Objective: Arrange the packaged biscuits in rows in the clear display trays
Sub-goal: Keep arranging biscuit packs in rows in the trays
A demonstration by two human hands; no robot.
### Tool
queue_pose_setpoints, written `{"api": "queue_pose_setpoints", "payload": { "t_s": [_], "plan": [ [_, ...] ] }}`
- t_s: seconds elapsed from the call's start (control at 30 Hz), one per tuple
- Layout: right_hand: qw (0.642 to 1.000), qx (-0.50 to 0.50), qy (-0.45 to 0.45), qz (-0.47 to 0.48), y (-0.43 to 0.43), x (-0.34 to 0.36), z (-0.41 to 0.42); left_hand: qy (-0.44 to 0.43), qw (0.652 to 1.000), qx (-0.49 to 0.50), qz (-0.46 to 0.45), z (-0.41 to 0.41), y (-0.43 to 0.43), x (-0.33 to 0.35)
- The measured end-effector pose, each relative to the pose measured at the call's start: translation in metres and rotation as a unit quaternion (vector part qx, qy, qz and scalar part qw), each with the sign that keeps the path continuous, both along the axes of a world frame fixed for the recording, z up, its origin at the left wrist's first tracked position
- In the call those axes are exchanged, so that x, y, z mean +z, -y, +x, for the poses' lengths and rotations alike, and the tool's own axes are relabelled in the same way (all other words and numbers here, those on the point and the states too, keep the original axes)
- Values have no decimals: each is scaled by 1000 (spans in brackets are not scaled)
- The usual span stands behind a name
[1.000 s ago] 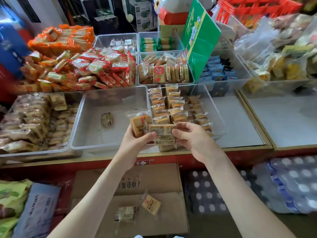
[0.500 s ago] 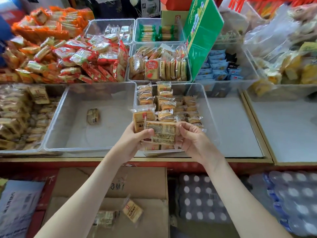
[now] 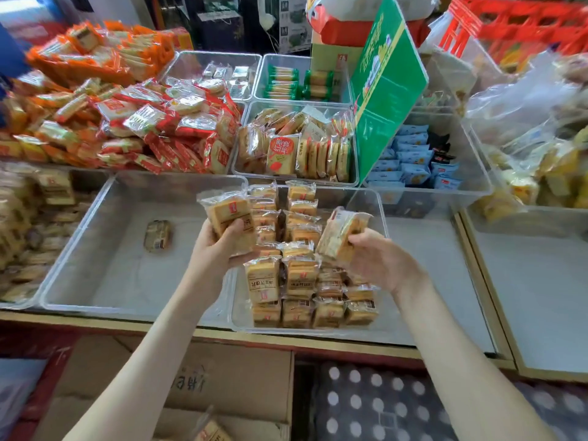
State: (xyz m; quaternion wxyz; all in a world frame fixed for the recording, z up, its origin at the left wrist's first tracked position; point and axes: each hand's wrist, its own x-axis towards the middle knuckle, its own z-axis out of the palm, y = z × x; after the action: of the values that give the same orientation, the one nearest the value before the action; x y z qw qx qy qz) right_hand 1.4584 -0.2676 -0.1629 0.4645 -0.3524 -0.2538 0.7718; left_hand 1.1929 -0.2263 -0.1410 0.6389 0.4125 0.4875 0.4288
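- My left hand grips one biscuit packet upright, thumb across its front, above the edge where two clear trays meet.
- My right hand pinches a second packet, tilted, over the right tray.
- Rows of packets fill that tray beneath both hands.
- A lone packet lies in the left tray, apart from my left hand.

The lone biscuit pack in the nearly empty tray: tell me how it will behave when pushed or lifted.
Probably light: the left hand holds a similar pack with just curled fingers. The lone pack lies flat on the tray floor, so it should slide, not roll. Its glossy clear wrapper looks slick; the biscuits inside may crack if squeezed.
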Motion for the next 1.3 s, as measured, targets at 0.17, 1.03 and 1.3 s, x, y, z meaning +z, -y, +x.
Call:
{"api": "queue_pose_setpoints", "payload": {
  "t_s": [0.17, 1.03, 1.3],
  "plan": [
    [871, -276, 399, -76, -67, -34, -6, -6, 999, 32, -23, -5, -6, -17],
    [934, -128, 327, 66, 51, 73, -180, -53, 974, -221, -12, -117, 32, 61],
    [935, -255, 235, 75, 63, 91, -261, -40, 997, -58, 34, -180, 53, 71]
  ]
}}
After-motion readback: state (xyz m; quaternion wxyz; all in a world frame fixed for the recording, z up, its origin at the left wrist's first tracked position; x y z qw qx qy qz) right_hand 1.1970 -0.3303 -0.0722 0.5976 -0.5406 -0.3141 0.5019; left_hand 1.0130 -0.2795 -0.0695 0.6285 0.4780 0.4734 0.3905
